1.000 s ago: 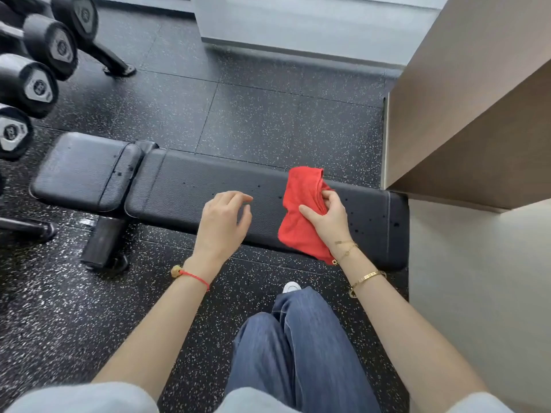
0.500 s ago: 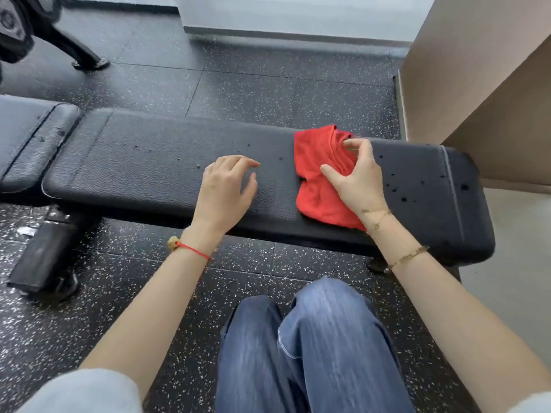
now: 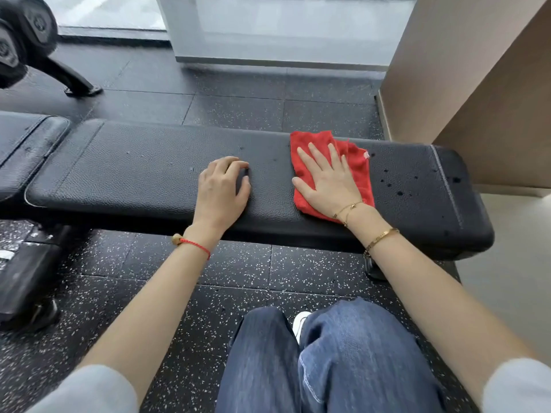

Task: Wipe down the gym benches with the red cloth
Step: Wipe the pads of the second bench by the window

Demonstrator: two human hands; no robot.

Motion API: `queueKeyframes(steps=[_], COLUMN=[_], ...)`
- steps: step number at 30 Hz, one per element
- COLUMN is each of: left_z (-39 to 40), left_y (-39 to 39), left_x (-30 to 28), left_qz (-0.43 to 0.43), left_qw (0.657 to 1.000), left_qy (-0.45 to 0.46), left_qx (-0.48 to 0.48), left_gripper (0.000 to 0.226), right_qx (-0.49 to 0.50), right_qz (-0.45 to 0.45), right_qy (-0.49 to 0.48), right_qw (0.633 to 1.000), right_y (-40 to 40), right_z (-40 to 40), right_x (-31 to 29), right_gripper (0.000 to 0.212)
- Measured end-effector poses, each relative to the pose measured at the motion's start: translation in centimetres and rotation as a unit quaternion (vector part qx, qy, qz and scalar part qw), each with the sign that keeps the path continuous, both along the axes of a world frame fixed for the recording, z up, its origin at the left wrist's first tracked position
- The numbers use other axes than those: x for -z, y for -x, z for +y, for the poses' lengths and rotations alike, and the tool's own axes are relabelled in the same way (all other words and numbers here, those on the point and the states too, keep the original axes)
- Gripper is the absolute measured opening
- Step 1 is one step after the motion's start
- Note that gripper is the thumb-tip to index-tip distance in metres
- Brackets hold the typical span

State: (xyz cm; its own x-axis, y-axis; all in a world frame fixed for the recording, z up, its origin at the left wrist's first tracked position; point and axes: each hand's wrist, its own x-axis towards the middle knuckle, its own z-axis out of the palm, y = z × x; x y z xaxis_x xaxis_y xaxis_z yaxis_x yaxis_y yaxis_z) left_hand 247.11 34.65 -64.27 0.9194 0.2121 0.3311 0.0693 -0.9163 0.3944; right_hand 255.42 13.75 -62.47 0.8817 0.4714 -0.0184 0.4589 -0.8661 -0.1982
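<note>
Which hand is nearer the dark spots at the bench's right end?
Right. The right hand lies flat on the red cloth, just left of the dark spots on the bench. The left hand rests farther left, mid-bench.

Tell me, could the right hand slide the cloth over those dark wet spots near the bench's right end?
Probably yes. The right hand lies flat on the red cloth, and the wet spots sit just beside it on the same bench, with nothing between.

A black rubber floor with white speckles point(image 3: 244, 269) runs back to a pale grey wall base point(image 3: 280, 34), with a tan wooden wall panel point(image 3: 465, 70) on the right and black round dumbbells on a rack point(image 3: 24, 40) at far left.
</note>
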Motion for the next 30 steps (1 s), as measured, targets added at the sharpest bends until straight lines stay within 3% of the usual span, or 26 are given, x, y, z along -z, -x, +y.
queueKeyframes(steps=[6, 12, 16, 20, 26, 30], left_z=[0.1, 0.0, 0.1, 0.3, 0.3, 0.1], left_y=[-0.3, -0.3, -0.3, -0.4, -0.3, -0.2], left_x=[1.2, 1.4, 1.6, 1.9, 2.0, 1.8], left_qz=[-0.029, -0.034, -0.039, -0.047, -0.041, -0.038], left_qw=[0.999, 0.999, 0.999, 0.998, 0.999, 0.999], left_qy=[-0.011, -0.016, -0.018, -0.022, -0.029, -0.026], left_qx=[-0.014, -0.021, -0.023, -0.019, -0.021, -0.026], left_gripper=[0.030, 0.032, 0.032, 0.033, 0.035, 0.034], right_qx=[-0.056, 0.033, -0.039, -0.093, 0.045, 0.008], right_qz=[-0.031, 0.010, 0.003, -0.021, -0.004, 0.002], right_qy=[-0.027, -0.022, -0.035, -0.049, -0.027, -0.023], right_qw=[0.998, 0.999, 0.999, 0.994, 0.999, 1.000], right_y=[1.9, -2.6, -1.1, 1.6, -1.9, -1.4], right_z=[-2.6, -0.1, 3.2, 0.6, -0.8, 3.1], right_x=[0.7, 0.0, 0.3, 0.9, 0.4, 0.2], right_gripper=[0.062, 0.056, 0.055, 0.055, 0.053, 0.055])
